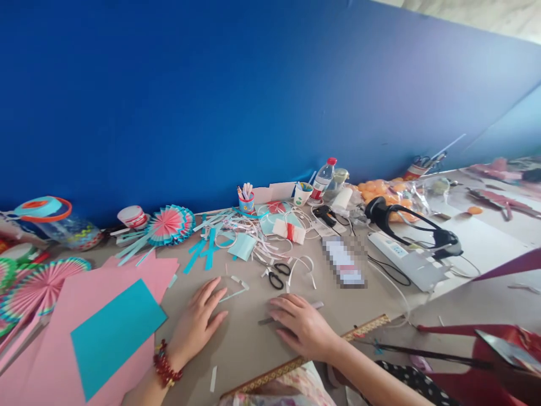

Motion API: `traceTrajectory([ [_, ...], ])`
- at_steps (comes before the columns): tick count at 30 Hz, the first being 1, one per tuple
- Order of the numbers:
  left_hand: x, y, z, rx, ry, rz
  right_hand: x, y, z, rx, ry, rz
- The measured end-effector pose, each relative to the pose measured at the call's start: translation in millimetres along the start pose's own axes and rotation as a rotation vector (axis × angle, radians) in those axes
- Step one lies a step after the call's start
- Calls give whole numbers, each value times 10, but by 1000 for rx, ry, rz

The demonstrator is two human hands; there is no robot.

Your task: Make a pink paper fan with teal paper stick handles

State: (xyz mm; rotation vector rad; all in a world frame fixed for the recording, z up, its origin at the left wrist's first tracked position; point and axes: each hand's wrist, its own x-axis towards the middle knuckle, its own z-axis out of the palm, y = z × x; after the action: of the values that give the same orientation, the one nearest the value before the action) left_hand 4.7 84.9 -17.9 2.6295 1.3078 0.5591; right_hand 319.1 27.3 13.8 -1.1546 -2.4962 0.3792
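My left hand (200,322) rests on the grey table with its fingers apart and nothing in it. Just beyond its fingertips is a thin pale paper strip (236,291), bent at an angle. My right hand (303,326) lies palm down over a slim grey strip-like thing (316,305), whose two ends stick out on either side; its kind is hidden. These fingers are stretched out, not wrapped round it. Black-handled scissors (276,280) lie beyond the right hand. To the left, a teal paper sheet (118,338) lies on larger pink sheets (54,332).
Paper scraps (209,248), a pencil cup (246,202), a paper cup (301,194) and a bottle (324,179) line the blue wall. Rightward are a phone (344,262), a power strip (391,251) and a black headset-like frame (414,225). Folded paper fans (171,224) stand at left.
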Motion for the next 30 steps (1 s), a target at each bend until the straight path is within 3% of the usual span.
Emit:
traceTrajectory([
  [5, -2, 11, 10, -6, 22, -3, -250, 140, -90, -74, 99, 149],
  [9, -21, 13, 15, -24, 33, 0, -210, 541, -195, -178, 333, 318],
  [12, -26, 14, 19, -42, 32, -14, -64, 839, -256, -323, 381, 418],
  [14, -23, 18, 0, -60, 21, -38, 50, 900, -247, -405, 389, 408],
  [17, -40, 65, -102, -68, -3, -21, 197, 777, -133, -392, 357, 280],
  [19, -80, 150, -197, -58, -67, 106, 273, 667, -12, -339, 231, 134],
  [22, -148, 325, -275, -69, -253, 377, 383, 645, 166, -347, 79, -16],
  [26, -41, 372, -157, -47, -333, 508, 572, 815, 328, -387, 100, 23],
  [30, 379, 67, 29, 50, -272, 452, 711, 785, 422, -406, 193, 94],
])
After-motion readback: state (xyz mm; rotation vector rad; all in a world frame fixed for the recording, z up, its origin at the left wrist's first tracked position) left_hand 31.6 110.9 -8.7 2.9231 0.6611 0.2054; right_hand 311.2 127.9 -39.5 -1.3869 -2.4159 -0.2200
